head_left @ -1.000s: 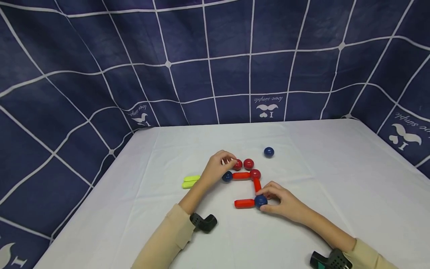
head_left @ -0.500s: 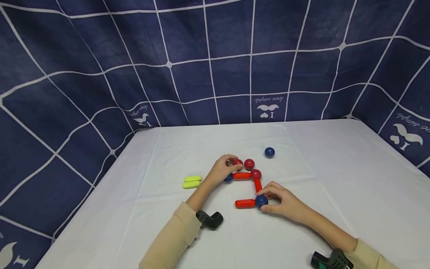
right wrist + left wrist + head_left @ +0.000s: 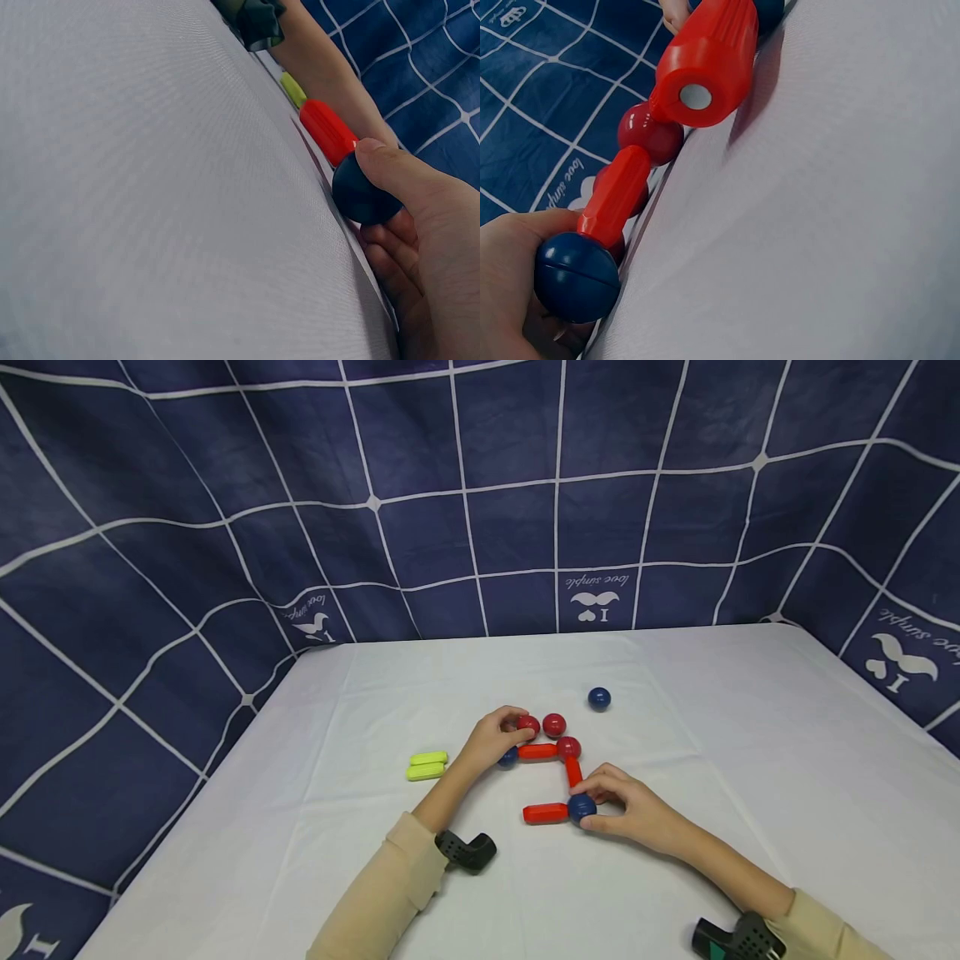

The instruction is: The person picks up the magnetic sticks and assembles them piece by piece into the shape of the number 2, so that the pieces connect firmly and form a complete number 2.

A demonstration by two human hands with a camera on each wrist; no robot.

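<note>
Your right grip [image 3: 632, 810], in the head view, pinches a glossy dark blue ball [image 3: 582, 809] on the counter [image 3: 600, 893], which is covered in white cloth. Leftward from it a faceted red plastic rod [image 3: 545, 813] runs to a free end. A second red rod [image 3: 573, 771] leads away from you to a red corner ball [image 3: 569, 748]; a third red rod [image 3: 538, 752] continues left to a far dark blue ball [image 3: 508, 756]. Your left grip [image 3: 487, 742] is narrow, fingers and thumb curved round a loose red ball [image 3: 528, 727], just beside another loose red ball [image 3: 554, 725]. Two yellow-green sticks [image 3: 426, 772] lie to the left. Judged from this, you are steadying the joined pieces while taking hold of a ball; the next move would call for clearing the neighbouring parts without knocking them.

Left wrist view: a pale round disc [image 3: 696, 97] shows at the free rod end. The far dark blue ball hides your left fingertips, so contact cannot be confirmed here. Your right grip is cut off at the top.

Right wrist view: your thumb presses the pinched ball, fingers curled below. Your left grip is hidden; the sticks show only in part.
</note>
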